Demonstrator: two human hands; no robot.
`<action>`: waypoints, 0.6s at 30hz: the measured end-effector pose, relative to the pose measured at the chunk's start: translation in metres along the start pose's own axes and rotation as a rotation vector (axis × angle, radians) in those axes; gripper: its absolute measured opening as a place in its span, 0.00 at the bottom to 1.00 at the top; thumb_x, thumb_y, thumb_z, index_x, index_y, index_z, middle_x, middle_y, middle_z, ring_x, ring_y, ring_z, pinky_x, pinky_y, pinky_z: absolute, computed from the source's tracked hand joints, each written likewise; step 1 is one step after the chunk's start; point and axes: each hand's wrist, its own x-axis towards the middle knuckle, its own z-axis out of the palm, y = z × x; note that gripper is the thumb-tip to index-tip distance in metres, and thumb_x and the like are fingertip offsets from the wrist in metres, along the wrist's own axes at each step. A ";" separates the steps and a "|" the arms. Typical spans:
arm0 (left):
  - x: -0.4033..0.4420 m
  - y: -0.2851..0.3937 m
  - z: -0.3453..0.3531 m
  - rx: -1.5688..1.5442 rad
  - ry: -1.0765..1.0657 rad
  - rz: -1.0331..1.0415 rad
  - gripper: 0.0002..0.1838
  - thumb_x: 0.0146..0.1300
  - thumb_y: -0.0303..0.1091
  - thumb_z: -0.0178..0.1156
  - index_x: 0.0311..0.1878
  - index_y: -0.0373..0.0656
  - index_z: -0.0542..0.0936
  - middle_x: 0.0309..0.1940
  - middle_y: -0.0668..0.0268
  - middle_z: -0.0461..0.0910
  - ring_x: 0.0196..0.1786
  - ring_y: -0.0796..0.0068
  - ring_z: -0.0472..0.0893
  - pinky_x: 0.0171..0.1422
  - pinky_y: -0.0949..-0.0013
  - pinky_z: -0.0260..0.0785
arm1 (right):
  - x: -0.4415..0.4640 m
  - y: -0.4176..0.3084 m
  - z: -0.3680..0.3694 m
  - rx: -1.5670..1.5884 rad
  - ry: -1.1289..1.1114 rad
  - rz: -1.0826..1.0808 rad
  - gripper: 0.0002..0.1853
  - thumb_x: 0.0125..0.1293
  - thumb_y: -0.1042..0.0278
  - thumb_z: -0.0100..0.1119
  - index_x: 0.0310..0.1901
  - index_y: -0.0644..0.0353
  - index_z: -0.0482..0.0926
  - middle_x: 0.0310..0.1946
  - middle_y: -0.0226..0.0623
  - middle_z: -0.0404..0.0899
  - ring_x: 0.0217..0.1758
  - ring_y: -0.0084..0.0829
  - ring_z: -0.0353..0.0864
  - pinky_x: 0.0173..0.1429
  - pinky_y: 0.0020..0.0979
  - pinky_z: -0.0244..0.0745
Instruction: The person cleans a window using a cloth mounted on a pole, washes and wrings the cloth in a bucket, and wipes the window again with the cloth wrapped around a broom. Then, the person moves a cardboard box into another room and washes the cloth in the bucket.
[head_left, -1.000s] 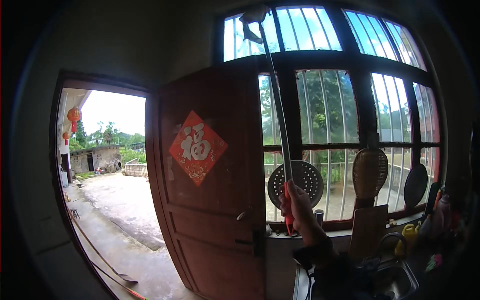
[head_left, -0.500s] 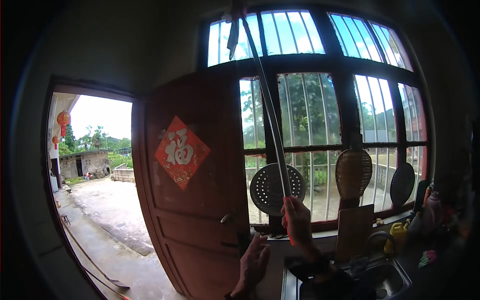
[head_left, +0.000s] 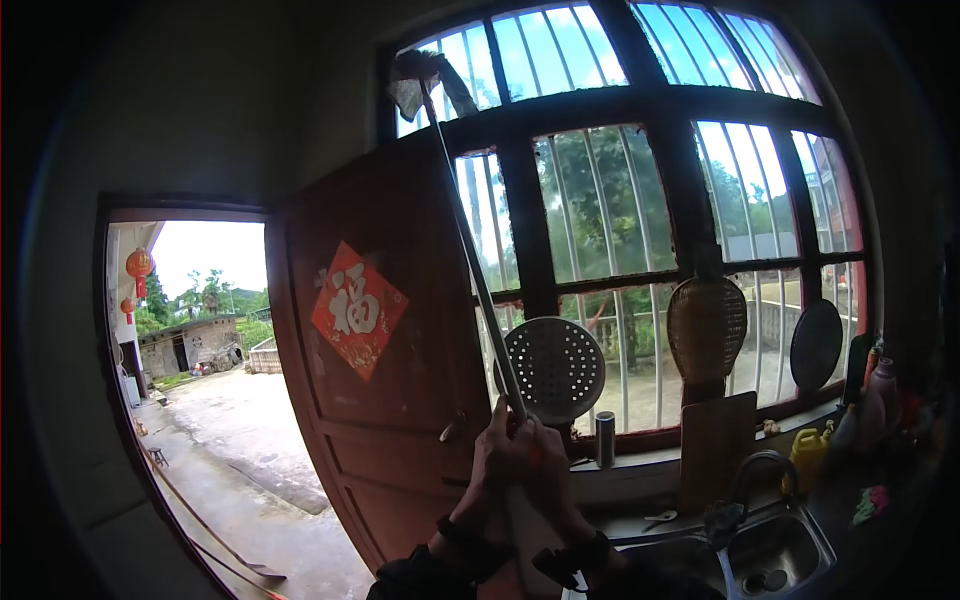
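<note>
A long metal pole [head_left: 468, 235] slants up and to the left across the window. My left hand [head_left: 492, 457] and my right hand [head_left: 540, 468] are wrapped side by side round its lower end, where a bit of red handle shows between them. At the pole's top a draped cloth [head_left: 432, 84] lies against the upper left window pane. Behind the pole, just above my hands, hangs a round perforated metal disc [head_left: 556, 370].
The brown door [head_left: 400, 400] with a red diamond sign stands left of the window, beside an open doorway. A woven basket [head_left: 707, 332], a cutting board [head_left: 716, 450], a dark round lid [head_left: 816, 345], a metal can [head_left: 605, 440], a yellow jug [head_left: 808, 455] and a sink [head_left: 770, 550] are at right.
My left hand has come up and closed round the pole beside my right hand. The pole now leans further left, its cloth end lower against the top pane.
</note>
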 end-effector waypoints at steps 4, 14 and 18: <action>0.003 0.001 -0.010 -0.169 0.010 -0.050 0.13 0.62 0.33 0.51 0.49 0.40 0.73 0.30 0.64 0.79 0.33 0.78 0.77 0.40 0.71 0.71 | -0.020 0.012 -0.010 0.561 -0.239 0.354 0.26 0.70 0.65 0.52 0.68 0.58 0.61 0.43 0.40 0.75 0.42 0.30 0.79 0.42 0.31 0.78; 0.023 -0.031 -0.009 -0.176 -0.141 0.056 0.31 0.66 0.32 0.55 0.71 0.43 0.58 0.48 0.59 0.80 0.44 0.74 0.81 0.44 0.70 0.75 | 0.000 0.038 0.000 0.852 -0.184 0.805 0.20 0.69 0.54 0.57 0.56 0.56 0.71 0.22 0.25 0.72 0.15 0.15 0.66 0.16 0.19 0.59; -0.015 -0.063 -0.049 -0.248 -0.002 0.115 0.32 0.65 0.29 0.57 0.71 0.39 0.58 0.52 0.59 0.78 0.47 0.75 0.81 0.49 0.72 0.75 | 0.041 0.044 0.016 0.749 -0.112 0.790 0.22 0.68 0.52 0.58 0.56 0.57 0.71 0.23 0.25 0.72 0.15 0.13 0.64 0.16 0.17 0.56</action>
